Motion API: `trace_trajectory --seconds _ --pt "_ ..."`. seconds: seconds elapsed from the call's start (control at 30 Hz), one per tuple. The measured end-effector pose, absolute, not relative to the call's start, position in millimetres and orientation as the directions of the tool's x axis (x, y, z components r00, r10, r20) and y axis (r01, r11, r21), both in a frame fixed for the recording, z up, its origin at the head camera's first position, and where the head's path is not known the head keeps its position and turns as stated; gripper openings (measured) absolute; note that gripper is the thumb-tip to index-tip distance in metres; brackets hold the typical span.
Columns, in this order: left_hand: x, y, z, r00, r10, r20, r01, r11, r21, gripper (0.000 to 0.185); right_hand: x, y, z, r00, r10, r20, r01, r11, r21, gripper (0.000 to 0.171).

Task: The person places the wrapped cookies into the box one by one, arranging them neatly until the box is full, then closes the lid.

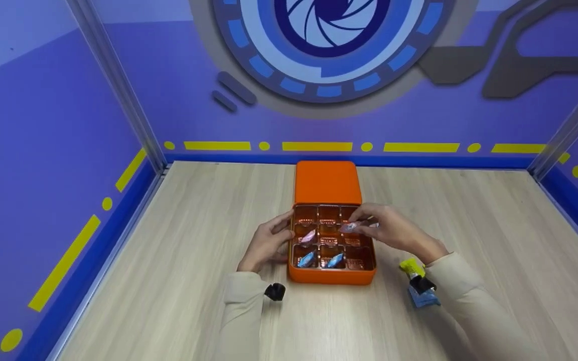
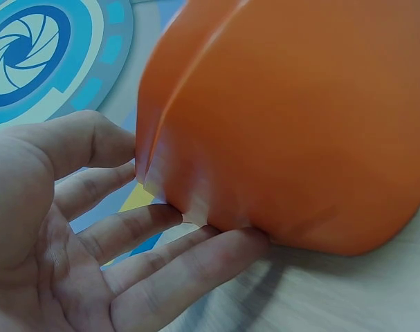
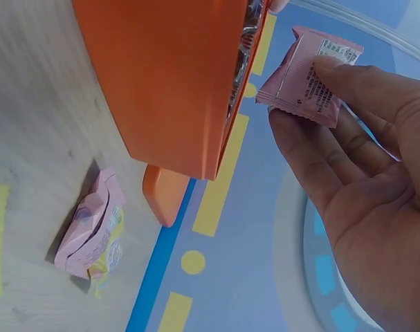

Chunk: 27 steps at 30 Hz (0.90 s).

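Clearly light and crinkly, the pink sachet (image 3: 308,75) sits pinched in the right hand (image 3: 362,159); it probably slips unless held by its sealed edges. Left hand (image 2: 71,228), fingers straight, steadies the orange box (image 2: 293,124).

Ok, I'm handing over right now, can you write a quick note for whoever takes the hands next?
Left hand: open, fingers flat against the left wall of the orange box.
Right hand: pinches a pink sachet over the box's compartments.
Lid lies on the table behind the box.
Done: one pink sachet and two blue sachets sit in compartments.
Left: the other compartments look empty; a few sachets wait on the table to the box's right.
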<state>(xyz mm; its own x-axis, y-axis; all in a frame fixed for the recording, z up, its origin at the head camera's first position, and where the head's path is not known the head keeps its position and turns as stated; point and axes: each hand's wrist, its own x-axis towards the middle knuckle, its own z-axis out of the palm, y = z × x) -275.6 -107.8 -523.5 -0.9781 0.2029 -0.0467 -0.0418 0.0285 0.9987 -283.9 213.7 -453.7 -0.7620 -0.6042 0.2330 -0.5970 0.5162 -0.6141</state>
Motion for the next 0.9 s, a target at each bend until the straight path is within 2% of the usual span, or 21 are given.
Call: trace_trajectory --seconds 0.4,0.9 --pt "-277 -106 -524 -0.981 0.192 -0.016 -0.001 0.079 0.997 0.060 -292 198 -451 -0.734 -0.646 0.209 -0.629 0.531 -0.569 0.020" --pt "-277 -107 -524 -0.980 0.197 -0.024 -0.015 0.050 0.999 0.060 -297 181 -448 -0.677 -0.715 0.175 -0.682 0.520 -0.515 0.017"
